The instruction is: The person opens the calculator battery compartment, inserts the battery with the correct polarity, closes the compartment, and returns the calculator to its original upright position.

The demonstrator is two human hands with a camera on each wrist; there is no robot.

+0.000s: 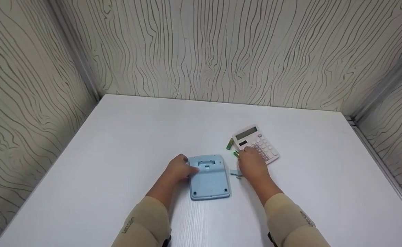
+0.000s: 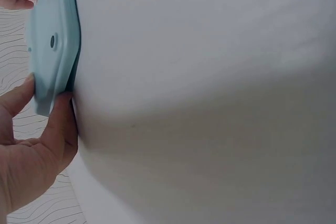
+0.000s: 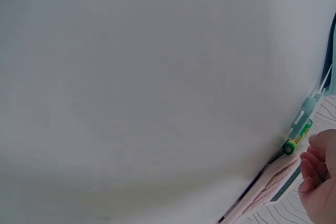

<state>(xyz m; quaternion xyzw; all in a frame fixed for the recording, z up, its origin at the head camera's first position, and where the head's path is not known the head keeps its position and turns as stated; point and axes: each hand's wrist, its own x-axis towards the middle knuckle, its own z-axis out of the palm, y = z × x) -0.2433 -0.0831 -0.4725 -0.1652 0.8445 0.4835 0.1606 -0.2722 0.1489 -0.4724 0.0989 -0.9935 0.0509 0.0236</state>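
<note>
A light-blue calculator (image 1: 209,181) lies face down, its battery compartment (image 1: 207,162) uncovered. My left hand (image 1: 180,168) grips its left edge, thumb on the back; the left wrist view shows thumb and fingers (image 2: 64,114) on either side of the casing. My right hand (image 1: 252,164) is over the lower left part of a pink calculator (image 1: 268,149), fingers bent. A green battery (image 1: 236,154) is at its fingertips; in the right wrist view the battery (image 3: 297,139) appears beside them, and whether they pinch it is unclear.
Another green battery (image 1: 229,144) lies along the pink calculator's left side. A small blue battery cover (image 1: 234,172) lies between the blue calculator and my right wrist. All this is on a white table (image 1: 125,137) with patterned panels (image 1: 208,51) behind and beside it.
</note>
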